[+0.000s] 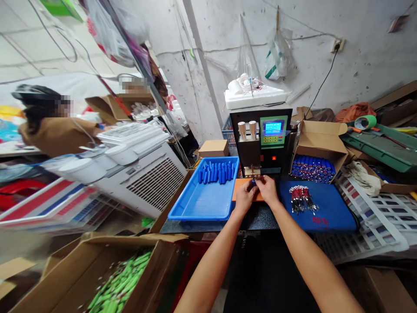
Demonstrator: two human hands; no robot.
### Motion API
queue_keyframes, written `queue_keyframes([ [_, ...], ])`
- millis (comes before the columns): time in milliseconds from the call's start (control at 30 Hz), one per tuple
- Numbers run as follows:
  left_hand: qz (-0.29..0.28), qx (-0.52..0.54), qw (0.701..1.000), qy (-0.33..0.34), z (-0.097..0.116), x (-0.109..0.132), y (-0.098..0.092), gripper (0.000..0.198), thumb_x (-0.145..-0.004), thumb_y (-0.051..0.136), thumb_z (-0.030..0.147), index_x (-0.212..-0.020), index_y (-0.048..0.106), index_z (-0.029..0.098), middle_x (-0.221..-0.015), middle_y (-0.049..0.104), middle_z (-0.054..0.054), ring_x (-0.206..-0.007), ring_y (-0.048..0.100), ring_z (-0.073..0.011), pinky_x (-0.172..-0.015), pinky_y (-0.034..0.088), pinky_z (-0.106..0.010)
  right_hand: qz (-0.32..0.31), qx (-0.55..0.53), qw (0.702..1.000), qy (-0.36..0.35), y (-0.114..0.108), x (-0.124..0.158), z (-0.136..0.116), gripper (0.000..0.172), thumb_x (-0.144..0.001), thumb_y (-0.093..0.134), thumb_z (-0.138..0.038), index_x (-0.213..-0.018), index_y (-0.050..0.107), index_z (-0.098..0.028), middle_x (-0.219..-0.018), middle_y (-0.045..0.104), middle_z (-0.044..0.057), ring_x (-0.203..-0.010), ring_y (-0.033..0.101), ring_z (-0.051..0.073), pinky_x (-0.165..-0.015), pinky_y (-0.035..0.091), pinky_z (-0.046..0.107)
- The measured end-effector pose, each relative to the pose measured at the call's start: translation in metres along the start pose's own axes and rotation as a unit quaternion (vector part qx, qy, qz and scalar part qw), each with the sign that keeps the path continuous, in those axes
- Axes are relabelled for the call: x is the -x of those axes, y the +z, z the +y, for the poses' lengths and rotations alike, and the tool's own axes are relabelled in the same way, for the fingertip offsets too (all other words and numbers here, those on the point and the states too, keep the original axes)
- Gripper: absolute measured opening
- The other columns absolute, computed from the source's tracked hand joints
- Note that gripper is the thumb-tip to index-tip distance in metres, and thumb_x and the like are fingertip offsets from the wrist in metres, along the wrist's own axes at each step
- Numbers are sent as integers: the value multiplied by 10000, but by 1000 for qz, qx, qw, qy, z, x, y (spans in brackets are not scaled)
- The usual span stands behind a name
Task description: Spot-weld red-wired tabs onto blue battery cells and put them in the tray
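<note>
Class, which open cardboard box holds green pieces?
The large foreground box at lower left: green pieces lie inside it, whereas the box right of the machine holds blue cylinders.

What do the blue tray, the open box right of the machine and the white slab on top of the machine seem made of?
Blue tray: probably moulded plastic, smooth with a slight sheen and rounded corners.
Open box: apparently cardboard, matte and plain brown, with folded flaps.
White slab: perhaps polystyrene foam, going by its thick, pale edge; the look leaves plastic possible.
</note>
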State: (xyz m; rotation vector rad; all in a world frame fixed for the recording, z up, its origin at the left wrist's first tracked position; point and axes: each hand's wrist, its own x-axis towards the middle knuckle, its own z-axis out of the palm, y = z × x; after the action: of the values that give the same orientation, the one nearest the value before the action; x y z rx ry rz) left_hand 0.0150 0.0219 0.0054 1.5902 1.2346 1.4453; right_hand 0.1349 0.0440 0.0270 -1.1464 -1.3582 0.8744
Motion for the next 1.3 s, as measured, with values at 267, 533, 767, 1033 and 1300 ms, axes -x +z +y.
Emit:
queue_keyframes([
  [267, -10, 21, 1000, -1, 1, 0, 2, 318, -834, 644, 332, -1100, 690, 163, -1004, 729, -82, -946, 665, -215, -891, 504, -313, -4, 0, 1000, -9, -1, 0, -2, 176, -789, 598, -353, -790, 664, -190, -825, 731, 57, -771, 666, 215, -731, 487, 306],
  [533, -13, 28, 999, -16, 7, 1, 0, 338, -821, 652, 352, -1098, 700, 165, -979, 728, -74, -944, 654, -227, -903, 489, -321, -11, 11, 1000, -15, -4, 1, -6, 199, -794, 594, -380, -791, 672, -196, -807, 733, 58, -762, 660, 223, -703, 479, 308],
  [767, -5, 17, 1000, -15, 5, 0, 0, 350, -811, 672, 359, -1106, 706, 176, -1013, 729, -82, -974, 653, -238, -898, 493, -318, -10, 13, 1000, -18, -4, 1, -6, 194, -796, 599, -376, -776, 664, -194, -791, 726, 54, -753, 653, 216, -688, 467, 295],
  [1033, -6, -5, 1000, -5, 1, 1, 0, 284, -842, 644, 362, -1038, 714, 170, -944, 730, -73, -909, 662, -214, -869, 497, -303, -21, 11, 1000, -16, -4, -1, -2, 208, -804, 593, -393, -801, 661, -197, -794, 721, 45, -748, 649, 212, -684, 466, 292],
  [1300, 8, -21, 1000, 2, -1, 0, 0, 271, -822, 670, 324, -1053, 717, 189, -952, 732, -83, -923, 667, -224, -857, 504, -315, -49, -59, 997, -9, -11, 2, 2, 174, -739, 620, -368, -749, 622, -194, -764, 691, 40, -722, 632, 199, -700, 489, 306],
])
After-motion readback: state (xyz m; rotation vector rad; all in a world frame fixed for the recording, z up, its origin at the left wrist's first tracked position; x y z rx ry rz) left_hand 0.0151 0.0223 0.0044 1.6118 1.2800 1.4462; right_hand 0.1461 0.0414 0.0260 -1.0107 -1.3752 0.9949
